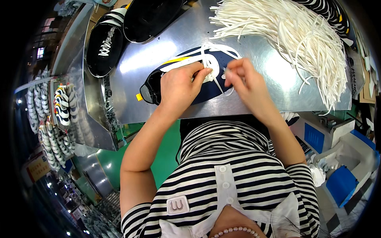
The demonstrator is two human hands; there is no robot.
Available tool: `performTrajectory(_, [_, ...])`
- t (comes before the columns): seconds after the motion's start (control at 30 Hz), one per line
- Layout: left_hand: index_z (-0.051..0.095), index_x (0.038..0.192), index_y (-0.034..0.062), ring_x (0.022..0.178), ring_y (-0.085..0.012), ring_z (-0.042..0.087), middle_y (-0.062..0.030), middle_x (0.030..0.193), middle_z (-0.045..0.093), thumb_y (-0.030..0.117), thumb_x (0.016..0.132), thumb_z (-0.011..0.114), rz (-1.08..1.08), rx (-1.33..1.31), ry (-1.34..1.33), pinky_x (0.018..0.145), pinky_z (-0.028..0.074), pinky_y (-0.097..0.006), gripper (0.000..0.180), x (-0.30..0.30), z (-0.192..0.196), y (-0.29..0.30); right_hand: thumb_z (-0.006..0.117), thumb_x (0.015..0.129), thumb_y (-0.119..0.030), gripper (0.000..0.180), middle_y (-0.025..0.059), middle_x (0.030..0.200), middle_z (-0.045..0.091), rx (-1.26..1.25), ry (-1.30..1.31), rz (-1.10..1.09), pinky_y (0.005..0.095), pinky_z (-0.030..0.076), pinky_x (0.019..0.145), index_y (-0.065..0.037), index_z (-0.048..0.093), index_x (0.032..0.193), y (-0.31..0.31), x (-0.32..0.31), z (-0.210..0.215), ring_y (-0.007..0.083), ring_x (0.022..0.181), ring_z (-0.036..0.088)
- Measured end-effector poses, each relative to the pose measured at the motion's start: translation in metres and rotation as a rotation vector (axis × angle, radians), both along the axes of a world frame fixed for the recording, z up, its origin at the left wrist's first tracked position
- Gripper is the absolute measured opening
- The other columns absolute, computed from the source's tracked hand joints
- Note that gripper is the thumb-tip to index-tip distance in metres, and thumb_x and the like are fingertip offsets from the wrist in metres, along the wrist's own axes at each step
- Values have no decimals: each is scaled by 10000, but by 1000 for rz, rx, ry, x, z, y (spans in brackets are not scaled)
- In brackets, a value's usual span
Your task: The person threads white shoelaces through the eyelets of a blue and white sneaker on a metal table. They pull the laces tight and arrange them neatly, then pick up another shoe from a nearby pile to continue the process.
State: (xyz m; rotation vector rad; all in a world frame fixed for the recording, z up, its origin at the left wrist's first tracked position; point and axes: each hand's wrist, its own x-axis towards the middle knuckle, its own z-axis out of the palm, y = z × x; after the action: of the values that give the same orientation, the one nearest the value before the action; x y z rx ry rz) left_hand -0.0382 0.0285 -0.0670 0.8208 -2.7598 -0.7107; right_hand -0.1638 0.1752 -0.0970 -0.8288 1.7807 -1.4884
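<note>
A navy shoe upper (198, 97) with white and yellow stripes lies on its side on the metal table, its black heel opening toward the left. White shoelace (205, 53) crosses its eyelet area, with loose lengths looping over the toe side. My left hand (180, 85) rests over the upper, thumb and forefinger pinched on the lace at the eyelets. Just right of it, my right hand (251, 85) has its fingers curled together by the toe, at a length of the lace; the fingertips are slightly blurred.
A large heap of white shoelaces (285, 39) covers the table's far right. Black shoe uppers stand at the far left, one laced (104, 49), another dark (149, 20). More uppers (335, 14) lie at the far right corner. The metal table's near edge (238, 113) runs before my body.
</note>
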Motion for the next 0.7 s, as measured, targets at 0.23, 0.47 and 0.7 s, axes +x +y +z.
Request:
performTrajectory(0.23, [707,804,66,503,-246,577,-83,602,616,308,895,699,-16,-75,68,502,428,-339,258,-7,-2,0,621,940,-100,133,144,788,694,18,91,82,351,530,667,5,556,989,14,7,-4,282,715,703])
performTrajectory(0.47, [707,895,55,629,-307,628,-110,710,656,253,864,714,-129,86,92,575,472,-387,201,-3,-8,-8,595,953,-134,124,136,719,675,113,194,90,410,516,638,-16,561,963,7,3,-4,315,673,686])
performTrajectory(0.7, [690,1026,41,693,-329,627,-119,786,650,61,819,698,-311,121,164,622,474,-405,208,-3,-4,8,607,866,-95,152,182,743,674,356,702,158,456,544,606,-5,518,950,-14,14,-1,355,670,680])
